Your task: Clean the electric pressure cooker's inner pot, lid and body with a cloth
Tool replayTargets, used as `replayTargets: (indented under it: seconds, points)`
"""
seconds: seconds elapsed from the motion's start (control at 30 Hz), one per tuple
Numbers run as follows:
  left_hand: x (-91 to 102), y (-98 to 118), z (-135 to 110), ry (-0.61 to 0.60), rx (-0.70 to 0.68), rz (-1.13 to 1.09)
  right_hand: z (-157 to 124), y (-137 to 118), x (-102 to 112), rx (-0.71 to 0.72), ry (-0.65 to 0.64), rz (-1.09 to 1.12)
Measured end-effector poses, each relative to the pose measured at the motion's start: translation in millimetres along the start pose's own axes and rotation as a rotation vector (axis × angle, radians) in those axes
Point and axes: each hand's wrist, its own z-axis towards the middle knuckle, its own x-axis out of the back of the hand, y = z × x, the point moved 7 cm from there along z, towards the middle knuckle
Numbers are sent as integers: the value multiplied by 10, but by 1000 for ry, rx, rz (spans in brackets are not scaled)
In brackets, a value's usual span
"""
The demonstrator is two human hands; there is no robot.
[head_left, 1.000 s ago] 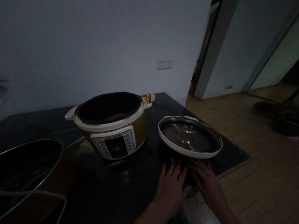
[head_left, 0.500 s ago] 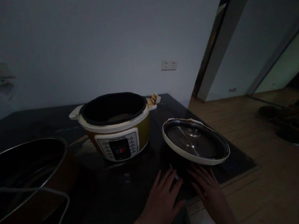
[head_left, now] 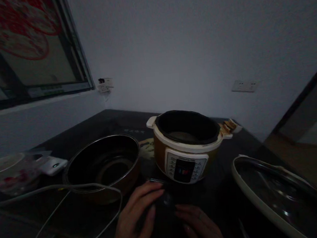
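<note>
My left hand (head_left: 136,215) is low in the middle, its fingers bent and its thumb below them. My right hand (head_left: 199,223) faces it, fingers pointing left. Between the fingertips lies a dark, faintly glossy thing (head_left: 167,199) that blends into the black surface; its kind cannot be made out. Just beyond them stands an electric pressure cooker (head_left: 188,160) with its lid off and the dark inner pot showing. To the right, the cooker lid (head_left: 284,193) rests with its metal inside facing up. A wide dark pot (head_left: 130,177) stands left of the cooker.
A pale cable (head_left: 109,186) loops across the front left. Beyond it are a clear container with red bits (head_left: 10,176) and a small white device (head_left: 53,165). Wall sockets (head_left: 245,86) sit behind the black counter (head_left: 119,117). A window (head_left: 38,44) is at the upper left.
The view has swung left, so the cooker and lid appear farther right and the window shows. My hands have gone from near the lid to in front of the cooker, around the dark thing.
</note>
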Motion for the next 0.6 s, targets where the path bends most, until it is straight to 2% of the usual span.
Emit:
replayTargets:
  seconds: [0.07, 0.17, 0.27, 0.4, 0.47, 0.53, 0.6]
  points:
    - [253, -167, 24, 176, 96, 18, 304, -86, -118, -48, -69, 98]
    - [638, -408, 19, 427, 185, 15, 663, -101, -322, -202, -149, 232]
    - [1006, -604, 17, 590, 201, 51, 1013, -51, -546, -311, -127, 416]
    - [1410, -930, 27, 680, 222, 194, 1457, 126, -841, -427, 38, 680]
    - [1539, -1173, 10, 692, 288, 234, 1599, 248, -989, -507, 102, 737]
    - [1597, -1473, -42, 693, 426, 147, 1680, 351, -1124, -573, 135, 752]
    - [1571, -1760, -124, 697, 595, -49, 1715, 415, -1239, -606, 150, 755]
